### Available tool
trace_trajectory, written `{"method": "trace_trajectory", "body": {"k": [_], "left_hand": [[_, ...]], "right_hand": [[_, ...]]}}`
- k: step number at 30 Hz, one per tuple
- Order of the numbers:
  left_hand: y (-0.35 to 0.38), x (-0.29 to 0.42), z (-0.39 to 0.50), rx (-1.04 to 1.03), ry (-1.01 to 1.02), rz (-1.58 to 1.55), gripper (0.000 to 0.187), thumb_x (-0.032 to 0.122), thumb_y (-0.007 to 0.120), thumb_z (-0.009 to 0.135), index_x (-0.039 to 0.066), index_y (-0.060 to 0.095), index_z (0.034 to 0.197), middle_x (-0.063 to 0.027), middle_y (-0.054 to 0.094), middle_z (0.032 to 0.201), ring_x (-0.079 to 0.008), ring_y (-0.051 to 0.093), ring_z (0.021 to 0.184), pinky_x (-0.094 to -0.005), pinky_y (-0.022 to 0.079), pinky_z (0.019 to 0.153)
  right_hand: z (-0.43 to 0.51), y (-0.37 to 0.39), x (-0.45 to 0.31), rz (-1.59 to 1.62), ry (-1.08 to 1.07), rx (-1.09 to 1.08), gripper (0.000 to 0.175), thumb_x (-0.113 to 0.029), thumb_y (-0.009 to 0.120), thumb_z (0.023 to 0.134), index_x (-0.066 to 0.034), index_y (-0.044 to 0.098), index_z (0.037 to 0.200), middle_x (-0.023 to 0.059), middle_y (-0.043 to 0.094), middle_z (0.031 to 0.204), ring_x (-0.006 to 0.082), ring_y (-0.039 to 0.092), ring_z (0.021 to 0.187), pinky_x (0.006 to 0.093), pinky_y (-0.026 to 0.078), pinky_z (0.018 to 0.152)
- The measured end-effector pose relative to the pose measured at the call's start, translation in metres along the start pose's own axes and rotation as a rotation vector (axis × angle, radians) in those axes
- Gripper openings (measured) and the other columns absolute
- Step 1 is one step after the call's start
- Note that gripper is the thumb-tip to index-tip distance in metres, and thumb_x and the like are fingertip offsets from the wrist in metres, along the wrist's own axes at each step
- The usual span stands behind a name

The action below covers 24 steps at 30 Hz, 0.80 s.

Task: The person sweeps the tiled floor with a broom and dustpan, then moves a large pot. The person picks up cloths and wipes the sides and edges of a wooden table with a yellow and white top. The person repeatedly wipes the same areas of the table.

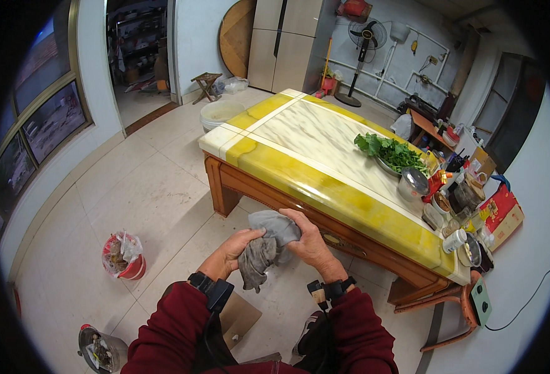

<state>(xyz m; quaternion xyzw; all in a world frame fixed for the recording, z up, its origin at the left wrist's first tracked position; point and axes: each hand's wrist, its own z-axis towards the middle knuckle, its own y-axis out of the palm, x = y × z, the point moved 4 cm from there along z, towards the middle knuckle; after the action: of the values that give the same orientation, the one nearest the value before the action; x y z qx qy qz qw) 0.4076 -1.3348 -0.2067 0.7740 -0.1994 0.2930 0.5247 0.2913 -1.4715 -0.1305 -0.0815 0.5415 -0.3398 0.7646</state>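
Note:
My left hand (235, 248) and my right hand (310, 240) are both closed on a grey cloth (270, 224) in front of my body. Its upper part is light grey and bunched, with my right fingers over its right side. A darker, stained rag part (258, 257) hangs below from my left hand; I cannot tell whether it is a separate piece. Just beyond the cloth is the near edge of a table (312, 126) with a marble-patterned top and yellow borders. Straps with devices circle both wrists.
A red bucket (137, 270) and a metal pail (116, 348), both holding waste, stand at left. Cardboard (242, 315) lies by my feet. Leafy greens (391, 152), a white bottle (454, 240) and jars crowd the table's right end. A chair (471, 299) stands beside it.

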Motion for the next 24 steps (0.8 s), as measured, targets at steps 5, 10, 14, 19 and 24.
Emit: {"method": "trace_trajectory", "body": {"k": [5, 10, 14, 19, 24], "left_hand": [[-0.001, 0.0, 0.0, 0.025, 0.012, 0.024, 0.028, 0.021, 0.06, 0.096, -0.004, 0.062, 0.11, -0.0127, 0.071, 0.096, -0.0213, 0.071, 0.078, -0.0362, 0.06, 0.072], [0.0, 0.003, -0.002, 0.025, 0.027, 0.032, 0.028, 0.019, 0.059, 0.096, -0.005, 0.061, 0.11, -0.0128, 0.071, 0.096, -0.0212, 0.071, 0.078, -0.0354, 0.06, 0.072], [0.001, 0.009, -0.003, 0.042, 0.138, -0.012, 0.025, 0.014, 0.056, 0.094, -0.005, 0.061, 0.11, -0.0144, 0.07, 0.099, -0.0218, 0.071, 0.081, -0.0343, 0.06, 0.074], [0.003, 0.017, -0.007, 0.03, 0.272, -0.114, 0.035, 0.018, 0.058, 0.093, -0.006, 0.056, 0.117, -0.0151, 0.069, 0.102, -0.0236, 0.07, 0.086, -0.0375, 0.059, 0.081], [0.005, 0.025, -0.016, 0.006, 0.256, -0.059, 0.036, 0.018, 0.058, 0.092, -0.007, 0.056, 0.117, -0.014, 0.069, 0.1, -0.0217, 0.07, 0.084, -0.0351, 0.059, 0.078]], "right_hand": [[0.0, 0.0, 0.0, 0.009, 0.001, 0.006, 0.063, 0.006, 0.065, 0.07, -0.0027, 0.053, 0.131, 0.0169, 0.055, 0.131, 0.0308, 0.052, 0.124, 0.0355, 0.04, 0.106], [-0.001, 0.001, 0.006, -0.009, -0.009, 0.022, 0.063, 0.006, 0.065, 0.07, -0.0031, 0.053, 0.131, 0.0167, 0.055, 0.131, 0.0305, 0.053, 0.124, 0.0357, 0.041, 0.106], [0.0, -0.004, 0.024, 0.055, 0.064, 0.084, 0.064, 0.005, 0.066, 0.07, -0.0036, 0.053, 0.132, 0.0156, 0.055, 0.132, 0.0288, 0.055, 0.122, 0.0357, 0.045, 0.102], [-0.003, -0.017, 0.048, 0.487, 0.263, -0.044, 0.078, 0.002, 0.071, 0.075, -0.0003, 0.038, 0.146, 0.0186, 0.049, 0.139, 0.0295, 0.05, 0.127, 0.0386, 0.046, 0.101], [-0.013, -0.014, 0.058, 0.986, 0.543, -0.078, 0.076, -0.05, 0.057, 0.095, -0.0056, 0.029, 0.15, 0.015, 0.037, 0.15, 0.0266, 0.046, 0.131, 0.044, 0.047, 0.101]]}}
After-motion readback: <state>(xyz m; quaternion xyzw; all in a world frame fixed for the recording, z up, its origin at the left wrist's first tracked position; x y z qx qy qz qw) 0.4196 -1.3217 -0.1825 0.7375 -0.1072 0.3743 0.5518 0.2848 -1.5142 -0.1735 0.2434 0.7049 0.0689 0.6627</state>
